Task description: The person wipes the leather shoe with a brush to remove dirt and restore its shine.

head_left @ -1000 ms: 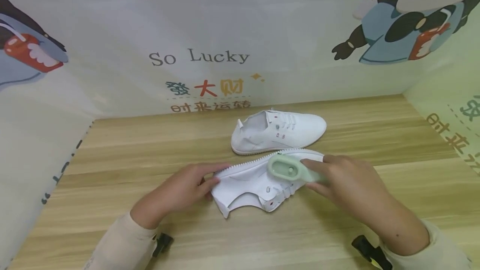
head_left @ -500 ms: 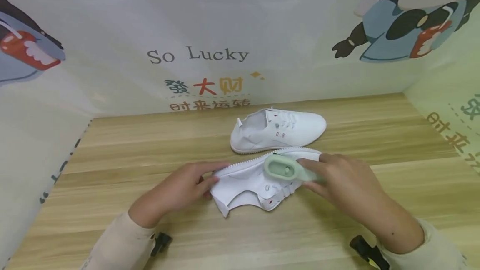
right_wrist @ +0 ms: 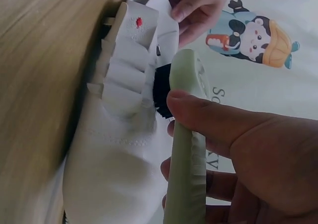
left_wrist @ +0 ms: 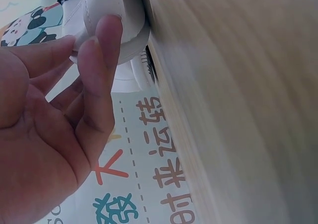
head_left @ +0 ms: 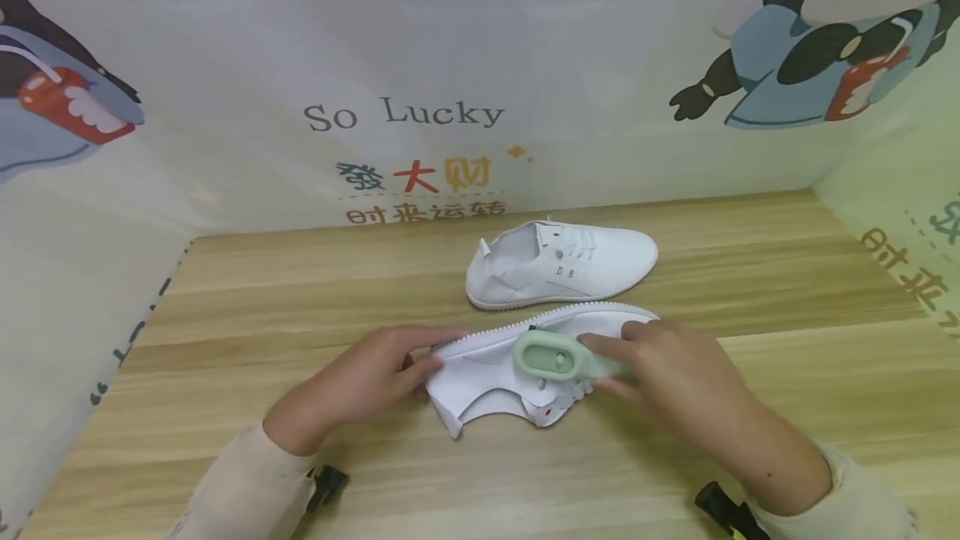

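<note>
A white lace-up shoe [head_left: 480, 369] lies on its side, its sole edge facing away from me. My left hand [head_left: 375, 382] grips it at the heel, and the left wrist view shows thumb and fingers [left_wrist: 107, 50] pinching the heel part. In my right hand [head_left: 675, 373] is a pale green brush [head_left: 551, 357], held by its handle. Its dark bristles [right_wrist: 162, 90] meet the side of the shoe near the laces in the right wrist view. The palm side of my right hand is hidden in the head view.
A second white shoe [head_left: 562, 265] stands upright just behind the first. The wooden tabletop [head_left: 300, 282] is bounded by a printed backdrop [head_left: 585, 107] at the back and sides. Dark wrist devices [head_left: 326, 486] hang below both sleeves.
My right hand has drawn the brush leftward along the shoe's side, toward the heel. The left hand keeps its grip on the heel, and the shoe stays nearly in place.
</note>
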Available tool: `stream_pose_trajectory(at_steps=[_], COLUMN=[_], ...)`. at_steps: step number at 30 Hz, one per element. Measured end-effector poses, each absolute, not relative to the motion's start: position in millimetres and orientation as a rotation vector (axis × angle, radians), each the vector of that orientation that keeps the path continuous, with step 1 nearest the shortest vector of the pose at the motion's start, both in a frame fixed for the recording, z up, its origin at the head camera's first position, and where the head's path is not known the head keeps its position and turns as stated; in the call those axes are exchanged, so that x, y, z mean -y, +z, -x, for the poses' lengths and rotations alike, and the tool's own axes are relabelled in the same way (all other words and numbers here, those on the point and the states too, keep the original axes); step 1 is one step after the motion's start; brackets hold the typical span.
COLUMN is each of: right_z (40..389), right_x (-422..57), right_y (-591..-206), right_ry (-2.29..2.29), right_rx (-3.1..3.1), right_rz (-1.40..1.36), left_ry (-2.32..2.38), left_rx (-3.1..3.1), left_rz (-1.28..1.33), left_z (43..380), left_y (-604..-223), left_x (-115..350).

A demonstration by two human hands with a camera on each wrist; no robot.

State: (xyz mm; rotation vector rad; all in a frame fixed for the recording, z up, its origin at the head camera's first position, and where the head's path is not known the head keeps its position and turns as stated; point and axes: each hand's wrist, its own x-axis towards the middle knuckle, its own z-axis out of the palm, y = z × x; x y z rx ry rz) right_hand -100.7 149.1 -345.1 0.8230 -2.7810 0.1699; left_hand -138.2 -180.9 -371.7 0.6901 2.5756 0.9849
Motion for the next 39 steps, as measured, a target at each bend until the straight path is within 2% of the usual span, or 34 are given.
stream_pose_trajectory(at_steps=[27, 39], right_z=[99, 99], right_x=[-93, -117], right_y=[-359, -350], right_ry=[0.048, 0.154], right_rx=[2.693, 2.765], right_rz=[-0.929, -0.795], left_ry=[0.930, 0.933], left_rx=[-2.610, -2.613], left_rz=[-0.703, -0.720], left_z=[138, 138], left_y=[-372, -370], left_x=[181, 180])
